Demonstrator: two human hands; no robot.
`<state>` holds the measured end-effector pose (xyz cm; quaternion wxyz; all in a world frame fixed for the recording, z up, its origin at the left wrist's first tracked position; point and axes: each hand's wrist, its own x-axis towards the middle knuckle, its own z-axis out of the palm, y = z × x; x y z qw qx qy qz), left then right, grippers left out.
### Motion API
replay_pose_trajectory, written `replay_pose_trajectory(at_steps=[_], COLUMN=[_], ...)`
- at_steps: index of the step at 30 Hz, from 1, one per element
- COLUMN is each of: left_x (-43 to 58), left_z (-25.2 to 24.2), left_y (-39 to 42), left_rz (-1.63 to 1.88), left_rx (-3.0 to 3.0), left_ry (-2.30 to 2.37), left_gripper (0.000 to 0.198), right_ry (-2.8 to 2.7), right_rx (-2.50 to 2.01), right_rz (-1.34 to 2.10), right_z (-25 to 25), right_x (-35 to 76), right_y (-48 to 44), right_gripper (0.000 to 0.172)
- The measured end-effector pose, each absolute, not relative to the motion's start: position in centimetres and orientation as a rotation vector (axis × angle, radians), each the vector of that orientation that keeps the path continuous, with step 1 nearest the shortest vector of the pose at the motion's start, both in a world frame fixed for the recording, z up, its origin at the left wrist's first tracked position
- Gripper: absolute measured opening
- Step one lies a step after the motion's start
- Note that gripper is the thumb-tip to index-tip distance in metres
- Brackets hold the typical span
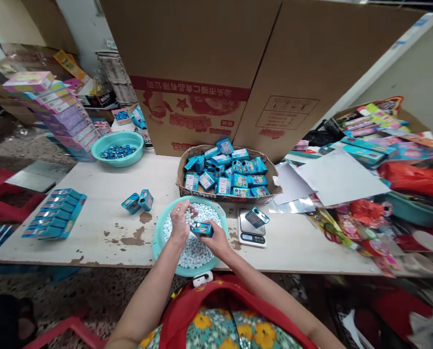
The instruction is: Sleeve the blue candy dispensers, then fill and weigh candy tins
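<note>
A wide turquoise basin (160, 242) full of small white pellets stands at the table's front edge. Over it, my left hand (180, 218) curls its fingers round some white pellets. My right hand (216, 239) grips a small blue box (203, 229), tilted toward the left hand above the pellets. Right of the basin, another blue box (257, 217) rests on a small digital scale (252, 239). Behind the basin, a cut-down cardboard box (224, 198) holds several blue boxes. Two more blue boxes (146, 199) lie left of the basin.
On the left stand a display tray (56, 213) of blue packs, a turquoise bowl (136, 154) of blue wrapped pieces and a stack of cartons (66, 116). Large cardboard (202, 53) rises behind. White sheets (342, 177) and colourful packaging (347, 225) cover the right side.
</note>
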<state>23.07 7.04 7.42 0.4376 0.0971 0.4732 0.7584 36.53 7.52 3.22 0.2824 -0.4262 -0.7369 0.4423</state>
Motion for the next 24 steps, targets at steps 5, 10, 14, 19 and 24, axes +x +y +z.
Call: replay_pose_trajectory(at_steps=[5, 10, 14, 19, 24], left_x=[22.9, 22.8, 23.1, 23.5, 24.0], left_z=[6.9, 6.2, 5.8, 5.9, 6.3], left_y=[7.3, 7.3, 7.4, 7.7, 7.3], left_rz=[1.882, 1.863, 1.854, 1.859, 1.874], left_rx=[0.384, 0.406, 0.413, 0.457, 0.448], left_ry=[1.294, 1.349, 1.361, 1.421, 1.396], left_gripper=[0.024, 0.023, 0.023, 0.022, 0.021], right_ry=[-2.032, -2.030, -2.039, -1.971, -1.983], right_rx=[-1.149, -1.182, -1.151, -1.105, -1.132], right_rz=[1.032, 1.073, 1.179, 1.178, 1.147], right_z=[3.9, 3.5, 3.0, 2.9, 3.1], right_x=[35.5, 34.7, 35.0, 35.8, 35.8], right_y=[7.2, 7.7, 8.2, 8.7, 8.5], right_gripper=[0.030, 0.035, 0.034, 0.032, 0.032])
